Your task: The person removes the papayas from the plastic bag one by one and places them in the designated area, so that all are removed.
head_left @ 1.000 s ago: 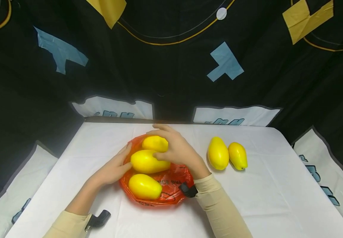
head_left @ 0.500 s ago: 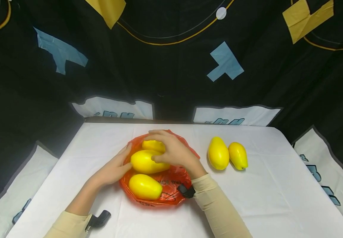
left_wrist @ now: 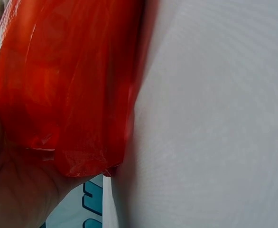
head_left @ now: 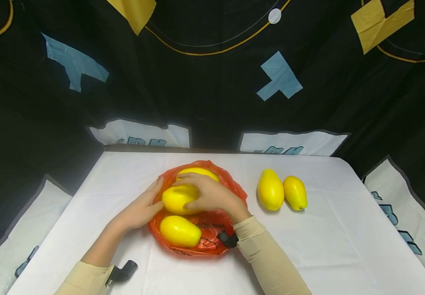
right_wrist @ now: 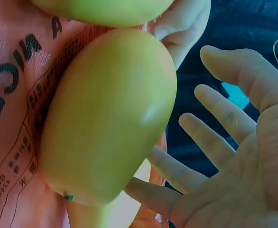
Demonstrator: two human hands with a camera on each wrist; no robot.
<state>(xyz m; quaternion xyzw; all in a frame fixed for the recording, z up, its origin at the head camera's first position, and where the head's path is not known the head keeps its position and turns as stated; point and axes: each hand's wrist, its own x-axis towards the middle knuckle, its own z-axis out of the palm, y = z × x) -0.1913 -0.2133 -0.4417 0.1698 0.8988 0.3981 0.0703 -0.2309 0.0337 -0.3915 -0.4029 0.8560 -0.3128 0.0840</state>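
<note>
A red printed plastic bag (head_left: 212,237) lies mouth-up on the white table with three yellow oblong fruits in it. My left hand (head_left: 140,211) rests along the bag's left side, fingers extended; its palm lies against the red film in the left wrist view. My right hand (head_left: 212,194) reaches over the middle fruit (head_left: 177,199), partly hiding it. In the right wrist view that hand's fingers are spread, the lowest fingertips overlapping the fruits' edge. The far fruit (head_left: 205,171) lies just beyond, partly covered by the right hand. The near fruit (head_left: 180,232) sits at the bag's front.
Two more yellow fruits, a larger one (head_left: 270,190) and a smaller one (head_left: 295,193), lie side by side right of the bag. The white table (head_left: 330,246) ends at a black curtain (head_left: 212,94) behind. Black wrist mounts (head_left: 121,272) stick out from the sleeves.
My right hand has moved left and nearer over the middle fruit, uncovering more of the far fruit and the bag's far right rim. My left hand stays at the bag.
</note>
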